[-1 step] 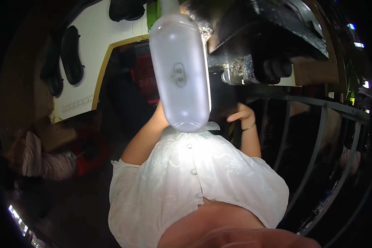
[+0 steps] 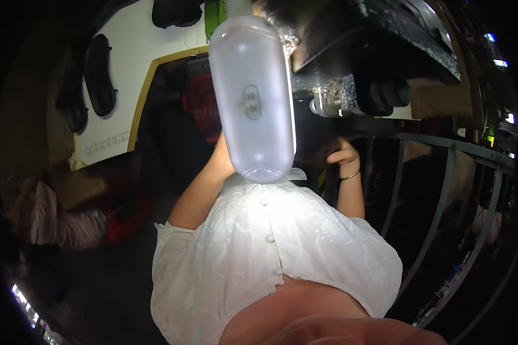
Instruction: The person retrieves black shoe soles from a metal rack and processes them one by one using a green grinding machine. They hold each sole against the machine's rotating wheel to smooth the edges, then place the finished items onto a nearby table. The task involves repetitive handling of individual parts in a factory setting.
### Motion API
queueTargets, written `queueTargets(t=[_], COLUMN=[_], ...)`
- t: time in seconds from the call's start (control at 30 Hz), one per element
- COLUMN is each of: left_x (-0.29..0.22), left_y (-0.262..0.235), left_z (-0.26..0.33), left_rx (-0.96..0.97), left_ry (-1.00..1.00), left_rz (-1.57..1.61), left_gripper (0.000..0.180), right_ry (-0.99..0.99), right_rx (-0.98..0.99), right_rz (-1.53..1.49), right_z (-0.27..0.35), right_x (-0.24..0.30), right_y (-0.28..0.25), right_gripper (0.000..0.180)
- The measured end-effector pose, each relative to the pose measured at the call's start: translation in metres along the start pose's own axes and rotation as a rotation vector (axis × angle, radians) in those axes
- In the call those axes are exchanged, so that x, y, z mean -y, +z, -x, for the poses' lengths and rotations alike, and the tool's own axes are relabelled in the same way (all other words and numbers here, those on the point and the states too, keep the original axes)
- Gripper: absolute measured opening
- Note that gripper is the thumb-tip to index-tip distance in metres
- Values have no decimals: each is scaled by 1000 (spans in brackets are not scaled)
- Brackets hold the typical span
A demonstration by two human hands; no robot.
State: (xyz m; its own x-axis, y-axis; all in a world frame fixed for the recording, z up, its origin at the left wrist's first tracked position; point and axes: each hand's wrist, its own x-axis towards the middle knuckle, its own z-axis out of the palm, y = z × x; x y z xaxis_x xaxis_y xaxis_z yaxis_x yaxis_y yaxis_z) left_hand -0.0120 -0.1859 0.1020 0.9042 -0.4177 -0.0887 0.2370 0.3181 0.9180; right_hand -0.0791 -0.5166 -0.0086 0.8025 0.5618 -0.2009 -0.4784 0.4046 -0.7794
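Observation:
A long, pale, rounded lamp-like fixture (image 2: 253, 129) hangs over the middle of the head view and covers what lies beneath it. My left hand (image 2: 224, 158) runs in behind it; only the wrist side shows, and the fingers are hidden. To the right of the fixture, my right hand (image 2: 345, 155) has its fingers bent and the thumb pointing left, by dark material (image 2: 308, 135) too dim to name. Whatever it holds is lost in the dark. Above it stands a black machine head (image 2: 380, 46) with a worn metal part (image 2: 335, 95), resembling a sewing machine.
Left of the machine, a white table (image 2: 138, 34) with a yellow edge bears several black, elongated padded pieces (image 2: 101, 75). A red object (image 2: 201, 103) shows under the cutout. Dark metal rails (image 2: 443, 190) stand at right. Pink cloth (image 2: 54, 221) lies at far left.
My right hand has shifted slightly to the right and up, and its thumb is drawn back a little. The left forearm has hardly moved.

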Motion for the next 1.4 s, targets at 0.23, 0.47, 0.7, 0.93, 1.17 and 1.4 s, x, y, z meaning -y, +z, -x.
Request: queueTargets(t=[0.23,0.47,0.7,0.93,1.17,1.4], left_x=[-18,-12,25,108,93,-22], left_y=[-22,-65,-108,-100,-60,-184], left_z=[25,65,79,43,22,3], left_rx=[8,-161,-372,161,-32,-1222], left_ry=[-150,-163,-318,-601,-190,427], left_rz=[12,131,275,-312,-693,-1622], left_gripper=[23,24,25,43,35,51], right_ry=[-426,-346,-244,-38,-551,-1266], right_rx=[-383,-230,8,-122,-571,-1299], right_rz=[-427,-486,-225,149,1122,326], right_z=[-51,-107,-124,-134,-136,-53], right_x=[76,76,67,90,104,166], right_y=[31,87,142,175,153,57], right_gripper=[34,35,40,12,25,25])
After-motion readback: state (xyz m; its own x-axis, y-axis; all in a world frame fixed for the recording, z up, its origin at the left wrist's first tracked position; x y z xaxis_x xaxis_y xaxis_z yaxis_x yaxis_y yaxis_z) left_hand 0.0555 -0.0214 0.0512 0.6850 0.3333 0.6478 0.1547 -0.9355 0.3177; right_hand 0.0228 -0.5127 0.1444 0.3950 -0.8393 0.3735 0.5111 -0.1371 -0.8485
